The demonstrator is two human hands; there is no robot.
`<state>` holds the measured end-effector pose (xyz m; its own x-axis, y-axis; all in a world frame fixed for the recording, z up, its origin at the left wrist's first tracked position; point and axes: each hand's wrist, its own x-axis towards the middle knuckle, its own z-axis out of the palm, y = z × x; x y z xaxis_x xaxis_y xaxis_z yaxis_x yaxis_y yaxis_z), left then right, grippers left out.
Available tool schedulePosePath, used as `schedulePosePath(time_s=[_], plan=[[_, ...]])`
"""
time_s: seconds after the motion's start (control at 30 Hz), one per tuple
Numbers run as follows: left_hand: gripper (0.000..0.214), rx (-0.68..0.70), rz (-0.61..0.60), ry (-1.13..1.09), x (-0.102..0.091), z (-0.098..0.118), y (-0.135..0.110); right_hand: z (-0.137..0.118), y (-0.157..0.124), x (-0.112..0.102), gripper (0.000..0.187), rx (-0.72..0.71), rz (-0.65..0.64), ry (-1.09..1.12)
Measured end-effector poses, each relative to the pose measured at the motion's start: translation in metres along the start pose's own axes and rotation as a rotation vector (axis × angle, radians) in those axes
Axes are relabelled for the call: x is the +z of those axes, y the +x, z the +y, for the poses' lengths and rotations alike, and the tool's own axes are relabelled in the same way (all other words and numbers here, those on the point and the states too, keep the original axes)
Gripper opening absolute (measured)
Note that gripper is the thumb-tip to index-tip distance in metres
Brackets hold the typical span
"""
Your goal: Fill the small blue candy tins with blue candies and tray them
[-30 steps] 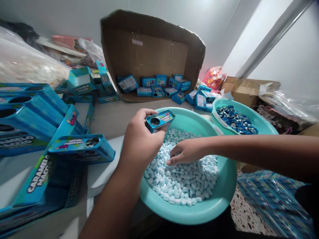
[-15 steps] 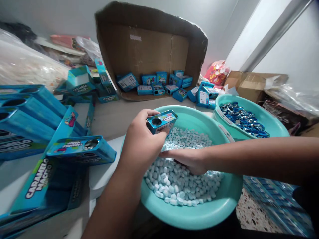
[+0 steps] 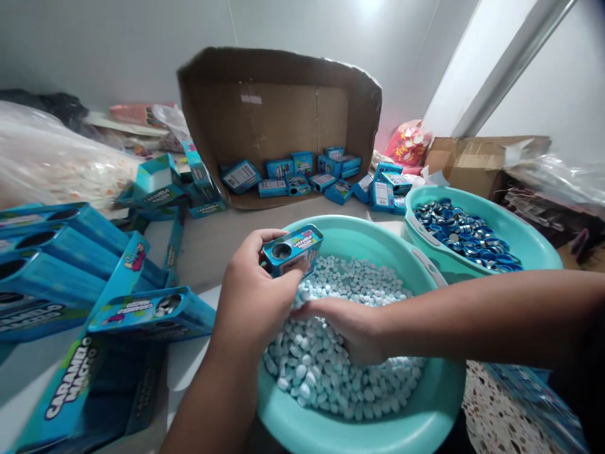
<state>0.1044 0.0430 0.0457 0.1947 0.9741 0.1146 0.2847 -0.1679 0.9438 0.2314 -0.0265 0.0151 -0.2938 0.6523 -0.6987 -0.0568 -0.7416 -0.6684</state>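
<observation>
My left hand (image 3: 258, 290) is closed around a small blue candy tin (image 3: 302, 243) printed with "CARAMELO". The tin is tilted over the far left side of a turquoise tub (image 3: 368, 234); pale pieces show in its round opening. Inside the tub lies a heap of pale blue-white candies (image 3: 326, 378). My right hand (image 3: 354, 325) reaches in from the right and rests among them, close beside my left hand. Its fingers are hidden by the candies and by my left hand, so their grip does not show.
Blue tins (image 3: 170, 312) and a display carton (image 3: 70, 384) stand at left. An upturned cardboard box (image 3: 283, 120) behind holds several blue packs. At right, another turquoise tub (image 3: 543, 236) contains blue-and-silver caps (image 3: 463, 233). A clear bag (image 3: 61, 164) lies far left.
The view has tilted up, so things sit lower in it. Pale pieces now show in the tin's opening, which looked dark before. Both hands stay close together over the tub.
</observation>
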Motion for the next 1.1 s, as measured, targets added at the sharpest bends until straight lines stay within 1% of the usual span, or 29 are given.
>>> schedulePosePath(time_s=[0.1, 0.13, 0.23, 0.37, 0.47, 0.6, 0.73, 0.83, 0.93, 1.0, 1.1], plan=[[0.047, -0.026, -0.028, 0.027, -0.002, -0.002, 0.001, -0.007, 0.001, 0.001, 0.027, 0.105, -0.058, 0.211], [0.048, -0.029, -0.029, 0.030, -0.002, -0.003, 0.001, -0.010, 0.001, 0.001, 0.024, 0.104, -0.095, 0.224], [0.048, -0.014, -0.026, 0.032, -0.003, -0.006, 0.002, -0.017, -0.002, -0.003, 0.023, 0.057, -0.191, 0.154], [0.046, -0.005, -0.034, 0.052, -0.003, -0.008, 0.003, -0.025, -0.014, -0.011, 0.027, -0.016, -0.218, 0.088], [0.044, -0.009, -0.066, 0.119, -0.002, -0.007, 0.003, -0.032, -0.024, -0.016, 0.029, -0.099, -0.196, 0.066], [0.043, -0.023, -0.193, 0.159, -0.002, -0.004, 0.001, -0.044, -0.035, -0.016, 0.029, -0.221, -0.153, 0.095], [0.036, 0.028, -0.257, 0.160, -0.002, 0.001, -0.002, -0.061, -0.041, -0.013, 0.029, -0.396, -0.085, 0.174], [0.030, 0.063, -0.305, 0.140, -0.001, 0.004, -0.004, -0.077, -0.040, -0.011, 0.027, -0.534, -0.062, 0.208], [0.028, 0.026, -0.331, 0.132, 0.000, 0.006, -0.005, -0.090, -0.035, -0.008, 0.024, -0.668, -0.033, 0.264], [0.027, 0.021, -0.343, 0.136, 0.001, 0.007, -0.006, -0.095, -0.030, -0.007, 0.022, -0.734, 0.011, 0.297], [0.028, 0.050, -0.354, 0.141, 0.000, 0.008, -0.007, -0.096, -0.022, -0.005, 0.023, -0.811, 0.068, 0.285]])
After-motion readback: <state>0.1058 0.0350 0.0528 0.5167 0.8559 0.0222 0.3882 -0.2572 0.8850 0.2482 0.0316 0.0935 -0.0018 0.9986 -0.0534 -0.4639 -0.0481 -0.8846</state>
